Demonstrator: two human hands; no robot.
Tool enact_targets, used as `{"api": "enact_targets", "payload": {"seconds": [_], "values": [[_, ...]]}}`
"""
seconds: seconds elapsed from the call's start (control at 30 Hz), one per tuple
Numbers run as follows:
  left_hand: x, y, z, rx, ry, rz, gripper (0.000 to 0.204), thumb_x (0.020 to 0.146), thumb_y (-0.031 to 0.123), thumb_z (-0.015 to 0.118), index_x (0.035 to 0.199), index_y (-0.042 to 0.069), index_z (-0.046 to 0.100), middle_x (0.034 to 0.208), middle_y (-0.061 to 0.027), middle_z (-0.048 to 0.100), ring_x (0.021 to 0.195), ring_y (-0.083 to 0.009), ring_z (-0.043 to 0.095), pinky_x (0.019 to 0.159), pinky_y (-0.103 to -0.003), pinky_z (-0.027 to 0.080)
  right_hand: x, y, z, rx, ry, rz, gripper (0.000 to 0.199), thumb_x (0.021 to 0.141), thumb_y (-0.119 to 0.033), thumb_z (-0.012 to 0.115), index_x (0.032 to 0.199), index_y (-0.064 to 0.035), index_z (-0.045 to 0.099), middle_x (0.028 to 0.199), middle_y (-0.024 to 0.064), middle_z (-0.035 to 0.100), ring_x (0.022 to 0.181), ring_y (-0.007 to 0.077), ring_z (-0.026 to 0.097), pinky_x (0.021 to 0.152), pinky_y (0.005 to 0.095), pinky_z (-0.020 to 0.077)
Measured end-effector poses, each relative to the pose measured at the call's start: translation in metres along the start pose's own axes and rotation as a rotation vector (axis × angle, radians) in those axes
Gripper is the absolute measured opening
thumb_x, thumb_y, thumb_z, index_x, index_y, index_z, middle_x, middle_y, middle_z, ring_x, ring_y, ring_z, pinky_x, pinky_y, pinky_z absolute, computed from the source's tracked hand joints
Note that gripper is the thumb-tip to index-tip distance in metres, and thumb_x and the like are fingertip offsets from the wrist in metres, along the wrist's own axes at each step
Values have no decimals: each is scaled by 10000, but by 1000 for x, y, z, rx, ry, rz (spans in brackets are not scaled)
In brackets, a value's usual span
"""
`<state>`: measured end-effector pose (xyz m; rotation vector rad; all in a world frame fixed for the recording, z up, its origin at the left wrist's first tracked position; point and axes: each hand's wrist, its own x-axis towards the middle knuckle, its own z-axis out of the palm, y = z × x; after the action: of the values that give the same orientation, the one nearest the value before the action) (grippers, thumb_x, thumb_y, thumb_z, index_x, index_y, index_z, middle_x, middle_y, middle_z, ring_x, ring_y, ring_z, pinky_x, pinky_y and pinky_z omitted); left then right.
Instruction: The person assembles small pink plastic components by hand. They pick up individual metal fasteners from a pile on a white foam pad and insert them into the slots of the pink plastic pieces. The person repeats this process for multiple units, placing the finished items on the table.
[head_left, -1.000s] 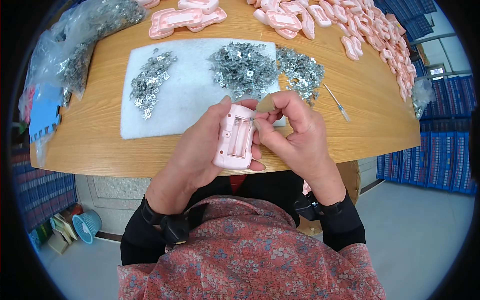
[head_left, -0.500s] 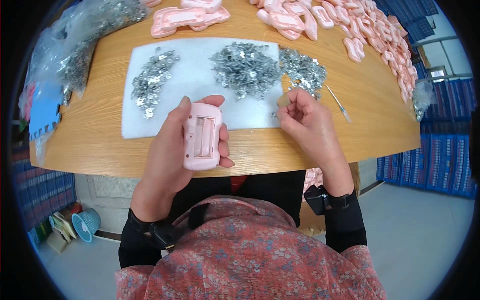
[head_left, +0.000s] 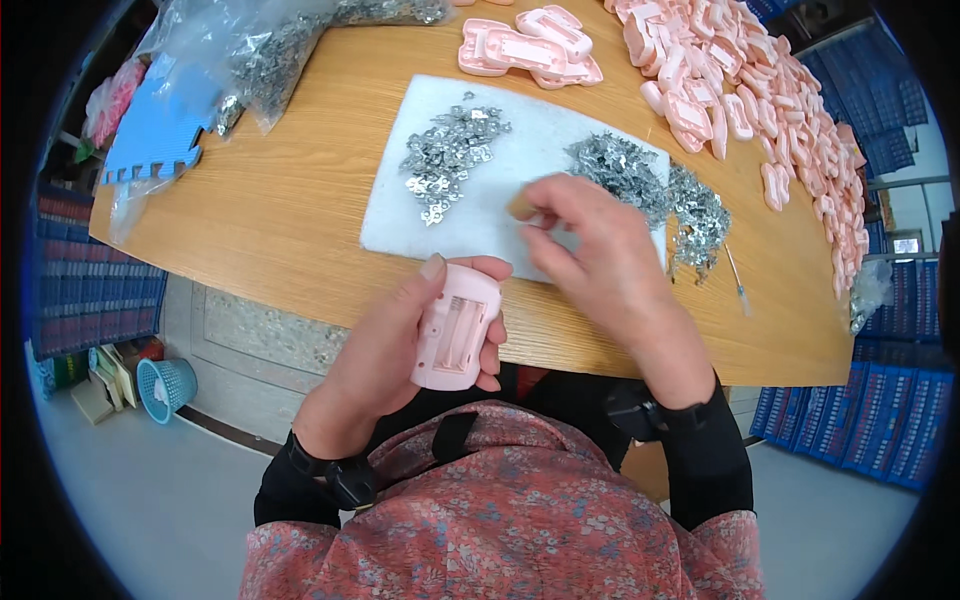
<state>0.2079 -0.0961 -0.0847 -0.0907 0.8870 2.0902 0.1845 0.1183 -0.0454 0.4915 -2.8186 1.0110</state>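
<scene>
The left hand (head_left: 400, 345) is clamped around a small pink plastic case (head_left: 456, 327), thumb along its left edge and fingers wrapped under its right side, holding it open side up just in front of the near edge of the wooden desk (head_left: 290, 220), above the person's lap. The right hand (head_left: 600, 262) reaches out over a white foam pad (head_left: 520, 120) on the desk, its fingertips pinched together near the middle of the pad; whether they hold anything is too blurred to tell. On the pad lie two heaps of small metal clips, one (head_left: 448, 155) to the left of the right hand, the other (head_left: 640, 185) just beyond it on the right. More pink cases (head_left: 720, 90) are piled along the far right of the desk, and a clear bag of metal parts (head_left: 270, 50) sits at the far left beside a blue foam piece (head_left: 155, 135).
</scene>
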Motion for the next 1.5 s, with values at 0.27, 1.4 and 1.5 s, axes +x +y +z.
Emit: {"api": "enact_targets", "payload": {"seconds": [0.27, 1.4, 1.5], "values": [[-10, 3, -22, -55, -22, 21, 624, 1054, 527, 290, 1353, 12, 478, 922, -159, 642, 727, -252, 681, 668, -406, 604, 55, -4, 46, -171, -95, -342, 232, 818, -88, 690, 1048, -78, 668, 1141, 86, 644, 1096, 323, 561, 936, 417, 467], [-2, 7, -35, -87, -131, -46, 620, 1062, 519, 265, 1340, 8, 480, 925, -173, 640, 752, -270, 679, 682, -416, 588, 7, 6, -12, -393, -218, -112, 371, 848, -66, 697, 1214, -80, 639, 1316, 127, 603, 1269, 338, 531, 1053, 447, 416], [-4, 8, -33, -101, -113, -28, 616, 1064, 515, 259, 1336, 11, 485, 915, -175, 641, 733, -274, 678, 669, -411, 587, 9, 11, -19, -380, -81, -73, 268, 811, -25, 712, 1072, -74, 683, 1090, 91, 682, 1103, 305, 602, 975, 424, 454]]}}
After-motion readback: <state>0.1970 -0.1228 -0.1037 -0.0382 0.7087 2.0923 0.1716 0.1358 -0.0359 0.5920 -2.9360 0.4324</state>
